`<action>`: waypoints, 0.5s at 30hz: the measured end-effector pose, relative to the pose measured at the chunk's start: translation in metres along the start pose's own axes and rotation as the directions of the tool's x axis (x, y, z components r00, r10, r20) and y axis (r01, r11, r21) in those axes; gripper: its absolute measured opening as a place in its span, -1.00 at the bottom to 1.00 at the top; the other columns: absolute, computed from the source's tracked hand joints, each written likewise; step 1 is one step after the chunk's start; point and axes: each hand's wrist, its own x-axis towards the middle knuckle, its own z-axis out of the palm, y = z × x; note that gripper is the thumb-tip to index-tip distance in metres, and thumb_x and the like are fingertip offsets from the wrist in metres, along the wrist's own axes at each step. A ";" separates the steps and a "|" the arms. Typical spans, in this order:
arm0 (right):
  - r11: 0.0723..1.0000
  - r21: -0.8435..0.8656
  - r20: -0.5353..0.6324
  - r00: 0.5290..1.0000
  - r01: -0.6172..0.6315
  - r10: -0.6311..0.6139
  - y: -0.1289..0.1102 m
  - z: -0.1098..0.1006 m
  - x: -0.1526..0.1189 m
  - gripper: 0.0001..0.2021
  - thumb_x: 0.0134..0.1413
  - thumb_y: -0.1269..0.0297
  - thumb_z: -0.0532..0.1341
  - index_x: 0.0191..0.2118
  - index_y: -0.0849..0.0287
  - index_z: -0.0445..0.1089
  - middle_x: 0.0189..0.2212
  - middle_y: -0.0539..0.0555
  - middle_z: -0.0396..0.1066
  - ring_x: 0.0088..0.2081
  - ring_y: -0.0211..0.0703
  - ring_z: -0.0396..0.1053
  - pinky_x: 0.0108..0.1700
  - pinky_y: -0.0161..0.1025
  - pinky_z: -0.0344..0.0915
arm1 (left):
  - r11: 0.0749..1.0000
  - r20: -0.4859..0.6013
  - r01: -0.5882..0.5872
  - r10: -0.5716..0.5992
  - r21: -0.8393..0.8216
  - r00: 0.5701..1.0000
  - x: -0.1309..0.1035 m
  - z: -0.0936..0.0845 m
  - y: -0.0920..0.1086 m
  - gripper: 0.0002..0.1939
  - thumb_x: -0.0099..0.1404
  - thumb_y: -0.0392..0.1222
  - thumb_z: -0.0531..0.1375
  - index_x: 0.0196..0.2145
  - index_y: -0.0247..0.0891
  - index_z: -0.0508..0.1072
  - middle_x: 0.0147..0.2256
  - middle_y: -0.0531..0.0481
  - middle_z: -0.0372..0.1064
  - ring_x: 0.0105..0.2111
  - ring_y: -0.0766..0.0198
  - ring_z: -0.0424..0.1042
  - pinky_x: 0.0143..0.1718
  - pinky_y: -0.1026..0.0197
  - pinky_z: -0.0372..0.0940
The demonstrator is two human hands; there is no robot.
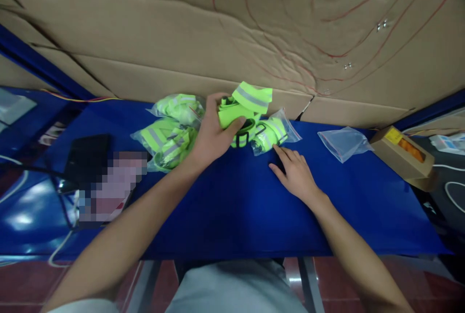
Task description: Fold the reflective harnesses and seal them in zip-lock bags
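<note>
My left hand (214, 136) is closed around a folded neon-yellow reflective strap (232, 115) with a grey stripe and black buckles, held above the back of the blue table. My right hand (296, 172) rests with its fingers apart, fingertips at the near edge of a bagged reflective strap (269, 136) in a clear zip bag. Left of my left hand lie more bagged reflective straps, one bundle (178, 108) at the back and another bundle (167, 143) in front of it. Part of the held strap is hidden behind my fingers.
On the right of the table (232, 211) lie a clear zip bag (345, 142) and a cardboard box (401, 155) with an orange item inside. A black object (87, 153), a blurred-out item (112, 187) and cables are at left. A cardboard wall (163, 32) stands behind.
</note>
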 end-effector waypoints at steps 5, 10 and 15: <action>0.674 0.733 0.108 0.994 -0.092 0.018 -0.018 0.003 -0.004 -0.42 0.24 -0.31 0.23 0.07 0.09 0.50 -0.10 0.15 0.59 -0.08 0.03 0.54 0.08 0.01 0.49 | 0.633 0.423 0.577 -0.398 -0.515 0.814 -0.061 0.001 0.015 -0.40 0.21 -0.04 0.43 0.10 -0.10 0.27 -0.01 -0.01 0.45 -0.04 0.18 0.50 0.00 0.19 0.43; 0.120 0.912 0.366 0.911 -0.391 0.189 -0.047 0.012 -0.010 -0.37 0.12 -0.34 0.31 0.10 0.04 0.47 0.00 0.14 0.62 0.08 0.07 0.57 0.12 0.01 0.52 | 0.276 0.693 0.794 -0.388 -0.542 0.607 -0.088 -0.002 0.007 -0.44 0.10 -0.21 0.45 0.03 -0.06 0.39 -0.08 0.03 0.53 -0.10 0.16 0.56 -0.05 0.16 0.45; -0.081 0.868 0.495 0.838 -0.491 0.229 -0.050 0.013 -0.007 -0.47 0.11 -0.24 0.36 0.00 0.07 0.51 -0.23 0.09 0.65 -0.22 0.02 0.62 -0.14 -0.02 0.59 | 0.108 0.779 0.848 -0.350 -0.518 0.520 -0.093 0.002 -0.002 -0.40 0.06 -0.23 0.36 0.09 -0.10 0.43 0.01 -0.07 0.57 0.02 -0.05 0.58 0.06 -0.05 0.46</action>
